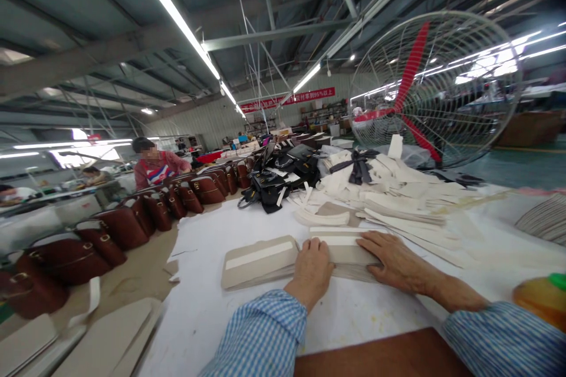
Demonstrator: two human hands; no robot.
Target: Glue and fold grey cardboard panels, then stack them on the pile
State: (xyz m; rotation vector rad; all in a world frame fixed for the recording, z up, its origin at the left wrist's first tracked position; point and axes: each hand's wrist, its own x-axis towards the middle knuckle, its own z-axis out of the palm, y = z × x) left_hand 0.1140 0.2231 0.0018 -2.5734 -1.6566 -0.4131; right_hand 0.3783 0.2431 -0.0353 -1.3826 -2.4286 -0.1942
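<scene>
My left hand (312, 271) rests, fingers curled down, on a stack of beige fabric panels (260, 260) with white tape strips, lying on the white table sheet (212, 306). My right hand (393, 262) lies flat with fingers stretched leftward over the right part of the same stack (340, 244). Both sleeves are blue checked.
A heap of cream fabric pieces (398, 194) lies beyond my hands. Several dark red handbags (124, 227) line the left side, black bags (269, 185) behind. A big fan (435, 88) stands at the right. Another person (154, 165) works far left. An orange bottle (542, 300) sits at right.
</scene>
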